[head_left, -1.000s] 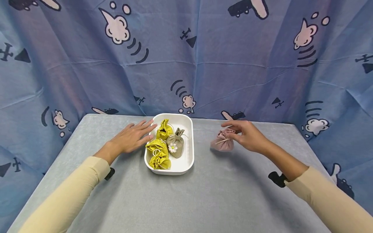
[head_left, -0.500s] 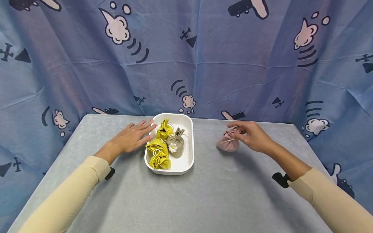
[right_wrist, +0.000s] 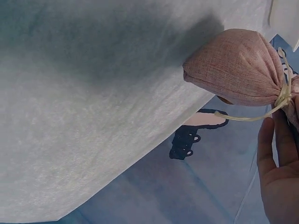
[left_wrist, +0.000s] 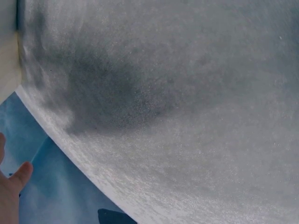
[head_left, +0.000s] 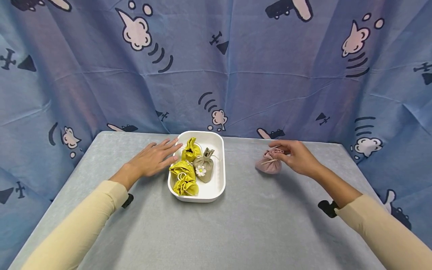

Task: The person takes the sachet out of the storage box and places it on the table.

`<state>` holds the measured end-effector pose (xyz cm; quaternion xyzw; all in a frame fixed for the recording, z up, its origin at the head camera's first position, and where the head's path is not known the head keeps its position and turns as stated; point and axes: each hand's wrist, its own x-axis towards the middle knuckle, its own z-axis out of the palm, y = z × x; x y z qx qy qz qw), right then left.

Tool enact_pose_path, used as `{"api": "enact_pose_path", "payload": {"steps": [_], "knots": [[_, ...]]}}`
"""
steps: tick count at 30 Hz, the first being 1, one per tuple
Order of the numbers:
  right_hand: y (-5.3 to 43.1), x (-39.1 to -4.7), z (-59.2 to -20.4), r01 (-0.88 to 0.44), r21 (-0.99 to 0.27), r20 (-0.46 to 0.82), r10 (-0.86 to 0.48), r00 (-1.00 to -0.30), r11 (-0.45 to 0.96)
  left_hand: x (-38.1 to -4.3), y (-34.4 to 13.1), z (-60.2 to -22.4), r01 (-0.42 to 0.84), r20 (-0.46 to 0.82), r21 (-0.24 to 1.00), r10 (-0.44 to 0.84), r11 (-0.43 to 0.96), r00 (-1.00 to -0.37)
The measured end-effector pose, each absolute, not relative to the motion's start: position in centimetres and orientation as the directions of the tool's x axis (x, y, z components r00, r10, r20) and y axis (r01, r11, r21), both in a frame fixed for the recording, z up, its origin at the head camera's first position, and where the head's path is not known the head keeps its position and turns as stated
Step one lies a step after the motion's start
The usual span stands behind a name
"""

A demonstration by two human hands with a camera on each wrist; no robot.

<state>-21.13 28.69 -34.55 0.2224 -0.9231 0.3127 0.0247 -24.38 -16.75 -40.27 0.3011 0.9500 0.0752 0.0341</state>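
Note:
My right hand (head_left: pixel 298 158) pinches the gathered neck of a pink drawstring pouch (head_left: pixel 268 165) over the right half of the table. In the right wrist view the pouch (right_wrist: pixel 233 70) bulges beyond the fingers, its cream cord (right_wrist: pixel 283 95) tied round the neck. My left hand (head_left: pixel 153 159) lies with straight, spread fingers at the left rim of a white tray (head_left: pixel 217 183). Inside the tray are yellow-green pouches (head_left: pixel 183 172) along the left and a grey-beige pouch (head_left: pixel 204 167) with a white flower. The left wrist view catches only part of the left hand (left_wrist: pixel 11 191).
A grey cloth covers the table (head_left: pixel 229 232). Behind it and at both sides hangs a blue printed curtain (head_left: pixel 189 56). The tray stands left of centre, near the back edge.
My right hand has moved a little to the right, carrying the pink pouch away from the tray. The left hand and the tray have stayed in place.

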Motion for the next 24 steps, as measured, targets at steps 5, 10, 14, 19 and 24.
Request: {"api": "enact_pose_path", "payload": {"steps": [5, 10, 14, 19, 24], "knots": [[28.9, -21.2, -34.5, -0.429, -0.593, 0.185, -0.404, -0.896, 0.681, -24.4, -16.7, -40.4, 0.567, -0.021, 0.162, 0.577, 0.808, -0.816], [28.7, -21.2, -34.1, -0.447, -0.604, 0.198, -0.419, -0.886, 0.66, -24.5, -16.7, -40.4, 0.556, -0.018, 0.168, 0.567, 0.814, -0.824], [28.2, -21.1, -33.7, -0.456, -0.619, 0.203, -0.43, -0.88, 0.64, -24.5, -16.7, -40.5, 0.553, -0.016, 0.17, 0.563, 0.816, -0.826], [27.1, -20.9, -33.4, -0.466, -0.62, 0.187, -0.457, -0.869, 0.632, -24.5, -16.7, -40.5, 0.548, -0.017, 0.173, 0.559, 0.818, -0.829], [24.9, -20.6, -33.2, -0.483, -0.619, 0.161, -0.503, -0.849, 0.619, -24.5, -16.7, -40.5, 0.55, -0.01, 0.174, 0.56, 0.817, -0.828]]}}
